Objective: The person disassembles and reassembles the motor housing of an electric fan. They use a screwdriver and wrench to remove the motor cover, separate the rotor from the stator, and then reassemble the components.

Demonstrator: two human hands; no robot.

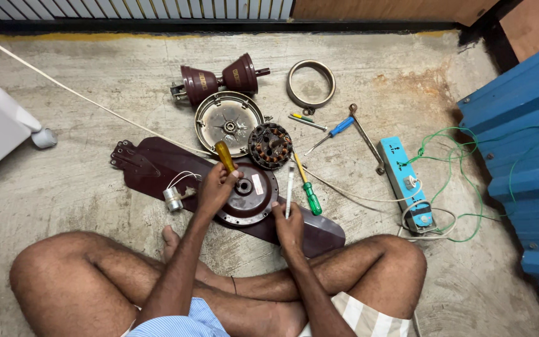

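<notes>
I sit cross-legged on a concrete floor over a dismantled ceiling fan. My left hand [214, 187] grips an amber-handled screwdriver [224, 156], its tip down at the centre of the maroon round motor housing [254, 201]. My right hand [289, 226] holds a thin white tool [289, 190] upright at the housing's right edge. The housing rests on a maroon fan blade [151, 165]. A small silver capacitor [173, 198] with white wires lies left of my left hand.
Behind the housing lie a copper-wound stator [270, 145], a round metal cover plate [228, 122], two maroon canopy cups [219, 78], a metal ring [310, 83]. A green-handled screwdriver [310, 196], blue screwdriver [337, 130], spanner [367, 138], blue power strip [405, 181] with green wire lie right. Blue corrugated sheets [525, 156] far right.
</notes>
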